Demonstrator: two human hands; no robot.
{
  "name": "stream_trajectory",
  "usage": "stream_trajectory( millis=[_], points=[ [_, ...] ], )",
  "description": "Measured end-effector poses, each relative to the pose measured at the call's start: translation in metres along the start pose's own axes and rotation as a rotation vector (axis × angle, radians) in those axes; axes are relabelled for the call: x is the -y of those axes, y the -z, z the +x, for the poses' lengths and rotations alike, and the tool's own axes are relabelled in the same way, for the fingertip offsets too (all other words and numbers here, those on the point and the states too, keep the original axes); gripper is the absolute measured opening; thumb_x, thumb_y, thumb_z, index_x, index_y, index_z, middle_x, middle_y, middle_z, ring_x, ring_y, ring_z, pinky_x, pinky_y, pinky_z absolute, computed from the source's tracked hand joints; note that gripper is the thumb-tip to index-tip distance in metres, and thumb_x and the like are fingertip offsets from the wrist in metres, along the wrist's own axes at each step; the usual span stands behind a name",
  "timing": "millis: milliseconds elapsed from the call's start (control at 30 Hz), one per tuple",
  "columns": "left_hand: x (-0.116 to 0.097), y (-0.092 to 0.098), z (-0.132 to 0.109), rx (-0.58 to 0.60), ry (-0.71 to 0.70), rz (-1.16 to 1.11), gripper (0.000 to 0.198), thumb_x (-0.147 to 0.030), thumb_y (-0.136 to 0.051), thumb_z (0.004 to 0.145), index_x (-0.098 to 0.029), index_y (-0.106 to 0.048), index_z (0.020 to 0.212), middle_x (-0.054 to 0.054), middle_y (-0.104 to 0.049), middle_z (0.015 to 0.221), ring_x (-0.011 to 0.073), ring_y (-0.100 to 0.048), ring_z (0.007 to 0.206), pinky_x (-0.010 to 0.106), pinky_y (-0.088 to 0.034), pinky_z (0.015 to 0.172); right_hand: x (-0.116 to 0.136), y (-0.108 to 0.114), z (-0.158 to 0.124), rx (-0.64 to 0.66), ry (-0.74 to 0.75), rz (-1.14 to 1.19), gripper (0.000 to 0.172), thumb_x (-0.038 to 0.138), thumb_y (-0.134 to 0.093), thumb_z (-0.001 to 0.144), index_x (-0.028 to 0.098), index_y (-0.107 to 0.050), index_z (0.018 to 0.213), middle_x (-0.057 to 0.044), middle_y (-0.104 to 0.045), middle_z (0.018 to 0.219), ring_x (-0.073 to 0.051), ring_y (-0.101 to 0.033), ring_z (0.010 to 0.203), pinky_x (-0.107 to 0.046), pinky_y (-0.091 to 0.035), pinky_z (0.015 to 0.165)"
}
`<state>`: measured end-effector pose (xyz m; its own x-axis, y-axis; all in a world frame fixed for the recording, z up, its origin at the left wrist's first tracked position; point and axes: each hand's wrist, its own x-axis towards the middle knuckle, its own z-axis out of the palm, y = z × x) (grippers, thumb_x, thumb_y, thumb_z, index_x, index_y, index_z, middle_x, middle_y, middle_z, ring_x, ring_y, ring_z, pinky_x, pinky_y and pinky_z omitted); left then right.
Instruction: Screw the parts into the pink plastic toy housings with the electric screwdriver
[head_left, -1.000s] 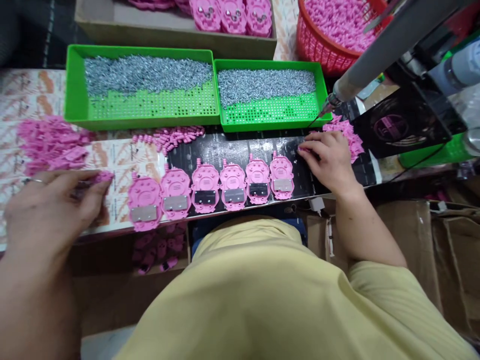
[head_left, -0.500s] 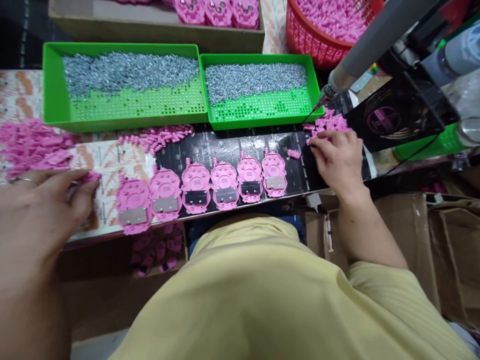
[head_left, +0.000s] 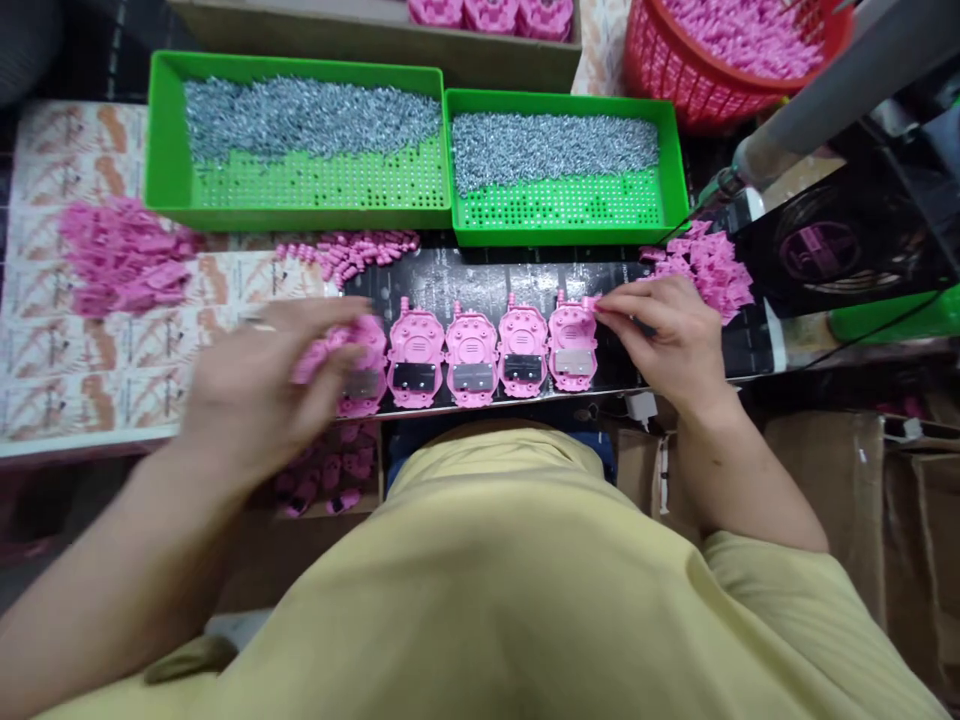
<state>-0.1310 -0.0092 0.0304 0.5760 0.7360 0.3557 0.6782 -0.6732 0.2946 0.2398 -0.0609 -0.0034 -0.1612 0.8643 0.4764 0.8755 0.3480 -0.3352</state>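
Pink plastic toy walkie-talkie shells (head_left: pixel 418 350) lie in a row along the table's front edge, inner side up, each with a dark or silvery plate screwed near its bottom. My right hand (head_left: pixel 667 335) pinches a small pink plastic part (head_left: pixel 590 302) at the upper right corner of the rightmost shell (head_left: pixel 573 335). Blurred by motion, my left hand (head_left: pixel 262 375) is over the row's left end, partly covering a shell (head_left: pixel 364 385). Pink shows between its thumb and fingers, seemingly small pink plastic parts (head_left: pixel 319 355); their shape is unclear.
Two green trays (head_left: pixel 300 218) (head_left: pixel 570 238) of screws stand behind the row. Piles of pink parts (head_left: pixel 131 255) (head_left: pixel 709 265) and small pink cylinders (head_left: pixel 349 255) lie nearby. A red basket (head_left: pixel 675 85), a cardboard box (head_left: pixel 375 40) and a hanging powered screwdriver (head_left: pixel 795 125) are beyond.
My left hand has moved right from the table's left side to over the row. My right hand has moved left from the right-hand pile to the rightmost shell. The view has shifted.
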Motion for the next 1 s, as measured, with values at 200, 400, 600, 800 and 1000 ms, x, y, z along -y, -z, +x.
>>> stream_trajectory(
  millis=[200,400,600,800,1000],
  points=[
    [-0.093,-0.058,0.039,0.088,-0.539,-0.018,0.02,-0.012,-0.047,0.097,-0.01,-0.063,0.109,0.011,-0.069,0.12,0.0212,-0.064,0.115,0.035,-0.05,0.095,0.002,-0.016,0.01,0.088,0.064,-0.073,0.019,0.034,-0.058,0.092,0.024,-0.075,0.093,-0.003,-0.074,0.089,-0.019,-0.059,0.083,-0.035,-0.045,0.076],
    [-0.114,-0.085,0.05,0.137,-0.571,0.031,0.022,-0.01,-0.046,0.095,-0.008,-0.065,0.106,0.014,-0.069,0.12,0.0234,-0.065,0.113,0.04,-0.049,0.099,-0.002,-0.019,0.007,0.093,0.122,-0.107,0.018,0.03,-0.057,0.093,0.024,-0.075,0.096,-0.004,-0.073,0.091,-0.018,-0.056,0.084,-0.035,-0.043,0.075],
    [-0.114,-0.084,0.052,0.18,-0.584,0.021,0.026,-0.007,-0.042,0.095,-0.007,-0.066,0.106,0.016,-0.069,0.118,0.0229,-0.066,0.112,0.041,-0.047,0.103,0.008,-0.008,0.014,0.206,0.277,-0.377,0.02,0.029,-0.052,0.096,0.026,-0.07,0.101,-0.002,-0.072,0.099,-0.021,-0.054,0.095,-0.038,-0.035,0.076],
    [-0.114,-0.084,0.052,0.188,-0.58,0.007,0.027,-0.007,-0.041,0.096,-0.006,-0.066,0.106,0.018,-0.068,0.12,0.024,-0.066,0.113,0.042,-0.048,0.101,0.012,-0.003,0.015,0.235,0.326,-0.465,0.019,0.033,-0.049,0.097,0.027,-0.067,0.103,0.001,-0.072,0.102,-0.021,-0.055,0.102,-0.038,-0.033,0.076],
    [-0.116,-0.085,0.052,0.202,-0.564,0.008,0.028,-0.008,-0.04,0.097,-0.007,-0.066,0.106,0.016,-0.068,0.12,0.023,-0.065,0.114,0.042,-0.047,0.103,0.01,-0.005,0.013,0.274,0.281,-0.421,0.03,0.037,-0.043,0.099,0.021,-0.066,0.109,-0.005,-0.07,0.106,-0.024,-0.054,0.105,-0.04,-0.033,0.078]
  ],
)
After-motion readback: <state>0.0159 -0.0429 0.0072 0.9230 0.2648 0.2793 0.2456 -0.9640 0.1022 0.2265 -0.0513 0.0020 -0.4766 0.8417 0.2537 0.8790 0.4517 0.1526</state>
